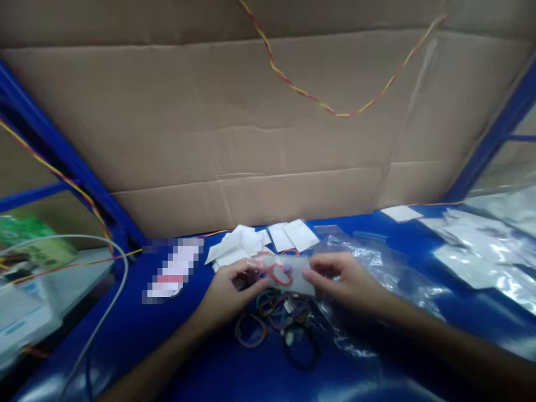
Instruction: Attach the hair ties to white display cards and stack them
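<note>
Between my two hands is a small clear plastic bag (302, 276) with something white in it, perhaps a card. A red-orange cord loop (280, 274) with a small purple piece shows at the bag; I cannot tell whether all of it lies inside. My left hand (234, 287) pinches the bag's left end, thumb in front. The right end sits between the thumb and fingers of my right hand (341, 279). Just below, a pile of coloured cord loops (272, 304), resembling bracelets, lies on the blue table (218, 357). A dark loop (302, 346) is nearest me.
Behind the hands lie white cards (238, 245) and two more white cards (295, 234). Clear plastic bags (372, 251) spread to the right, with white packets (481, 245) beyond. A cardboard wall (268, 123) closes the back. A pale cable (121, 279) curves at left.
</note>
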`<action>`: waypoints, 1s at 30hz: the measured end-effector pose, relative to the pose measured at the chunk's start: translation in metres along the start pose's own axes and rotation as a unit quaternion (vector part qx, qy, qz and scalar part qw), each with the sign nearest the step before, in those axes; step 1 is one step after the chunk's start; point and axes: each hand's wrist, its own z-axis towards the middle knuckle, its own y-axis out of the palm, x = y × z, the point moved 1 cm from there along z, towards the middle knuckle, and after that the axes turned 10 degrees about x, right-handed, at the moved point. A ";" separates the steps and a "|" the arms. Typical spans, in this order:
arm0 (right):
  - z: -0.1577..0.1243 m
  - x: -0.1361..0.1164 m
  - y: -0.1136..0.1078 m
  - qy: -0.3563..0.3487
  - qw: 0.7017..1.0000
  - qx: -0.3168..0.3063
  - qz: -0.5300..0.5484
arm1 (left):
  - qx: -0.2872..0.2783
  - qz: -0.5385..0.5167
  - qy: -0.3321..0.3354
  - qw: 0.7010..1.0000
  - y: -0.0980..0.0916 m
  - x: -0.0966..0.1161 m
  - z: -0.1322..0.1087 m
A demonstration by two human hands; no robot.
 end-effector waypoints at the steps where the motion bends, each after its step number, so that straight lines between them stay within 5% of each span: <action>1: 0.000 0.000 0.000 0.002 1.000 0.000 0.000 | -0.004 0.003 -0.001 1.000 0.000 -0.001 0.000; 19: -0.002 0.009 0.003 -0.008 1.000 0.009 -0.023 | -0.083 0.047 -0.004 0.995 0.001 -0.007 -0.002; 30: -0.001 0.013 0.005 -0.015 1.000 0.007 -0.020 | -0.082 0.034 -0.012 0.996 0.005 -0.008 -0.002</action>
